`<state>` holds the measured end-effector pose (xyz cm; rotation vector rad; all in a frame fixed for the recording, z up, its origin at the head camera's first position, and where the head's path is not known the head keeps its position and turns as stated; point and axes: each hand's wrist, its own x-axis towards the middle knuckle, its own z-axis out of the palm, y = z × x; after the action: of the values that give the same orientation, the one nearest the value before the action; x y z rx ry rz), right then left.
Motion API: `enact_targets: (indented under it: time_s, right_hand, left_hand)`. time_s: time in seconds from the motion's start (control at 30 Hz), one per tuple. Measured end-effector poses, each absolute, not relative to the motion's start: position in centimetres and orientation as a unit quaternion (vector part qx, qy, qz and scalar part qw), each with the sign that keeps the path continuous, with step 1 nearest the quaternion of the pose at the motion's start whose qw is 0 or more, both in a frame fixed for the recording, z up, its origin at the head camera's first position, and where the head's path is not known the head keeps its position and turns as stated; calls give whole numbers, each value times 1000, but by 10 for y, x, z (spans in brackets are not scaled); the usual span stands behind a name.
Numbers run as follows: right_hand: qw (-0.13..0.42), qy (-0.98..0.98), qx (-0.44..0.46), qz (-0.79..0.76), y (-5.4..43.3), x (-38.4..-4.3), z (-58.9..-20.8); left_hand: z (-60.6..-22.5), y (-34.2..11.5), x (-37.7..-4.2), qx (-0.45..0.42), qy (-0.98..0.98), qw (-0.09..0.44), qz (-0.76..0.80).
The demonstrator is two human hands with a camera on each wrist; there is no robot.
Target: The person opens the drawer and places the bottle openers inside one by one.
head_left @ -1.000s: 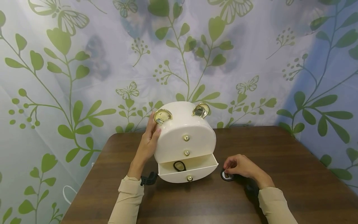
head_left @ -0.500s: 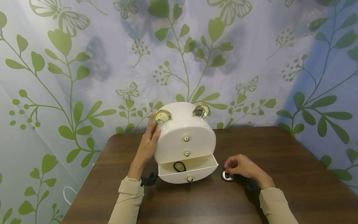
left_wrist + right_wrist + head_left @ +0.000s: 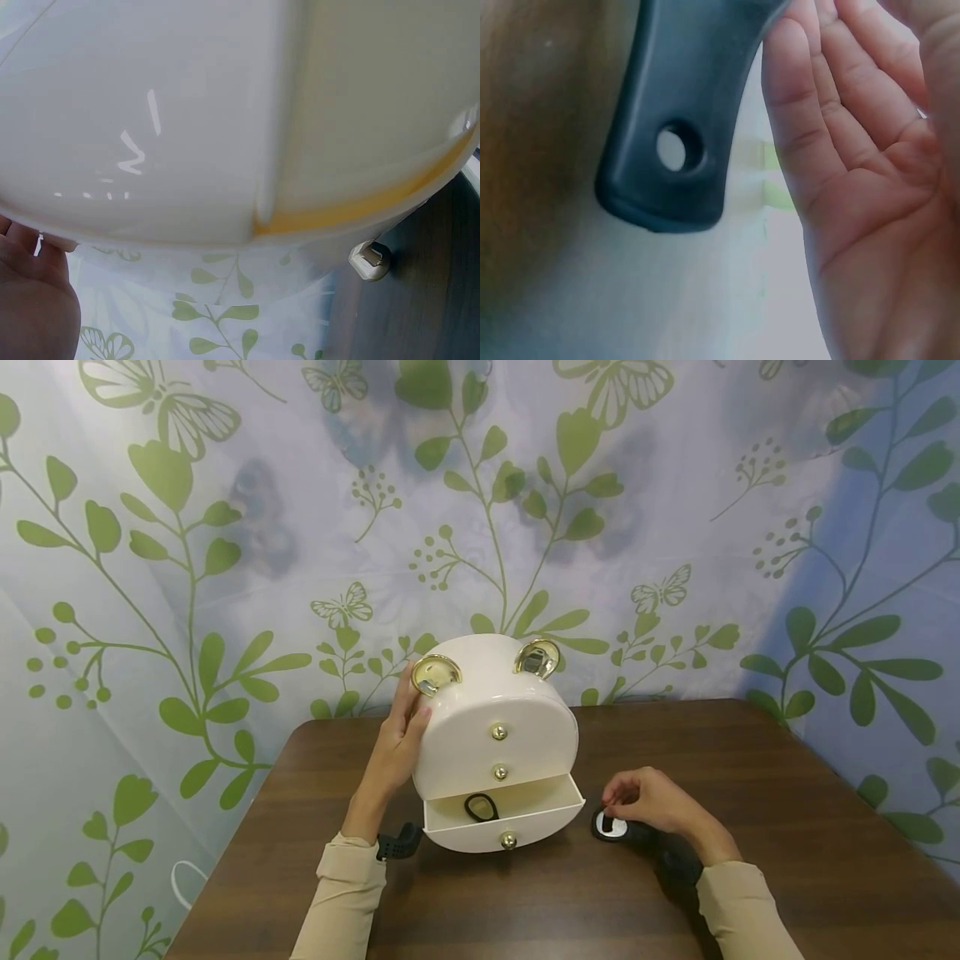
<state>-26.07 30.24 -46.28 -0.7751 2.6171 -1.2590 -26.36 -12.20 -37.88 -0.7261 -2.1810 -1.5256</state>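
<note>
A white drawer box (image 3: pixel 495 714) with gold ears stands on the table, tilted back. Against its left side my left hand (image 3: pixel 400 739) lies with fairly straight fingers, the thumb near the front edge. The bottom drawer (image 3: pixel 543 822) is pulled out, and a black-rimmed oval lens (image 3: pixel 481 807) leans inside it. To the right, my right hand (image 3: pixel 656 800) pinches a magnifying glass (image 3: pixel 597 827) with a black rim, low over the table. In the right wrist view its black handle (image 3: pixel 686 90), with a hole near the end, shows beside the fingers (image 3: pixel 791 97).
The brown wooden table (image 3: pixel 525 910) runs back to a leaf-patterned curtain (image 3: pixel 300 568). Gold knobs (image 3: pixel 500 732) stick out from the box front. A dark wrist camera (image 3: pixel 678 864) sits under the right wrist. A white cable (image 3: pixel 176 881) hangs left of the table.
My right hand rises very slightly, and the magnifying glass tilts, its lens showing more white. The left hand and the box stay as they were.
</note>
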Motion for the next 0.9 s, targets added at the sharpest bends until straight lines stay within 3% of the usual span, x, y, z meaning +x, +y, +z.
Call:
enact_targets:
  time_s: [0.73, 0.9]
  right_hand:
    - [-10, 874, -232, -426, 299, -256, -446]
    - [-49, 876, -234, -418, 296, -252, -435]
  left_hand:
    - [-380, -121, -263, -256, -771, 182, -553]
    - [-380, -121, -264, -255, -771, 182, -555]
